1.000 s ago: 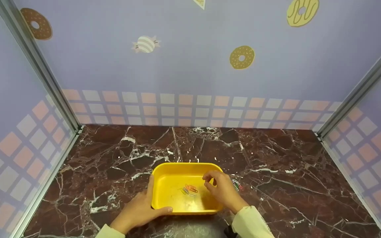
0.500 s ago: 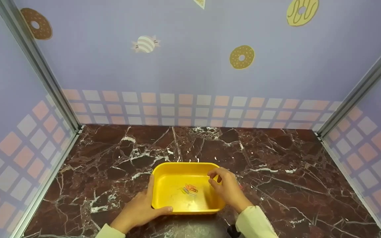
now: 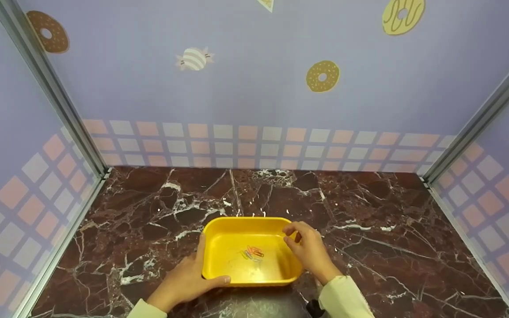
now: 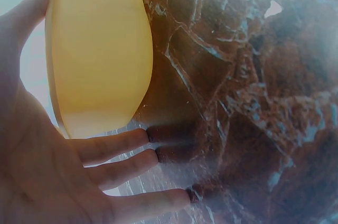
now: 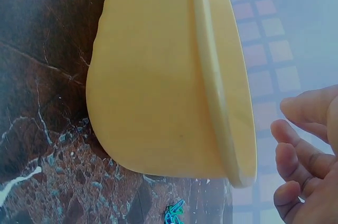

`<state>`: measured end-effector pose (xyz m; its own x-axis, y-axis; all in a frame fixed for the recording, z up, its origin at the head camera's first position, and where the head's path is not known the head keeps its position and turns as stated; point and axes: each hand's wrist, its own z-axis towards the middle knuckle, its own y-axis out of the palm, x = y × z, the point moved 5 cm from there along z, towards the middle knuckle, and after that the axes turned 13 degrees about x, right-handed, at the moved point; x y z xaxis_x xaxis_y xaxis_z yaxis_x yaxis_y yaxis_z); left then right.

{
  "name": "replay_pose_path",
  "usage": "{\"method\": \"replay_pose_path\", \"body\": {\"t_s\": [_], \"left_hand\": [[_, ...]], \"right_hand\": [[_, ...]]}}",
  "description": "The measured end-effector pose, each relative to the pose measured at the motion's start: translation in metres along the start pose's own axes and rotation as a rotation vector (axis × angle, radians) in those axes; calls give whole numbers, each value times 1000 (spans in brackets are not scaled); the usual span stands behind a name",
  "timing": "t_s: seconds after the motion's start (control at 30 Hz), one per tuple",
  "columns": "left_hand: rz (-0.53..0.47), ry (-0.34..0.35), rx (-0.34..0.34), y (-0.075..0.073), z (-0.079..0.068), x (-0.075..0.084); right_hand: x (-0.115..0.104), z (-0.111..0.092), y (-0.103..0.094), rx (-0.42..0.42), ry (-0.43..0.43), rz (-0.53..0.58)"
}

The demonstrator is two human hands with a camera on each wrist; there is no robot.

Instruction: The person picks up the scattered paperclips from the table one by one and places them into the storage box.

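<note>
A yellow rectangular tray (image 3: 232, 271) stands on the marbled surface, with several coloured paper clips (image 3: 254, 253) on its floor. My left hand (image 3: 186, 278) steadies its near left corner. The thumb lies along the front rim; the other fingers (image 4: 127, 200) are straight and spread, their tips down at the surface. Over the right rim hovers my right hand (image 3: 311, 251), its fingers loosely bent and nothing visible between them. More paper clips (image 5: 174, 213) lie outside the tray in the right wrist view; that hand hides them from the head camera.
Dark red marbled tabletop (image 3: 391, 265) surrounds the tray. A patterned lilac wall (image 3: 254, 101) closes off the back, and similar panels stand left and right with metal posts (image 3: 480, 119) at the corners. Small white specks dot the surface behind the tray.
My right hand has drifted right, from above the tray's interior to its right rim, and now covers the outside clips from the head camera. The left hand and tray stay put.
</note>
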<state>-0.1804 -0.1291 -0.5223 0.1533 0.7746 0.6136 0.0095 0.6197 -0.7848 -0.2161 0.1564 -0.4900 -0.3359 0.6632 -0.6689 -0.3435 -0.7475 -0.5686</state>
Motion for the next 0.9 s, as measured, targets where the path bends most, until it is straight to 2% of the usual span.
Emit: {"method": "replay_pose_path", "body": {"t_s": [0.23,0.47,0.7,0.9], "left_hand": [[-13,24,4,0,-1,2],[9,4,-16,1,-1,1],[19,0,-3,0,-1,2],[-1,-9,-16,1,0,0]], "right_hand": [[6,-1,-5,31,8,25],[10,-3,-11,41,52,51],[16,-4,-15,48,79,67],[22,-5,-18,43,109,96]]}}
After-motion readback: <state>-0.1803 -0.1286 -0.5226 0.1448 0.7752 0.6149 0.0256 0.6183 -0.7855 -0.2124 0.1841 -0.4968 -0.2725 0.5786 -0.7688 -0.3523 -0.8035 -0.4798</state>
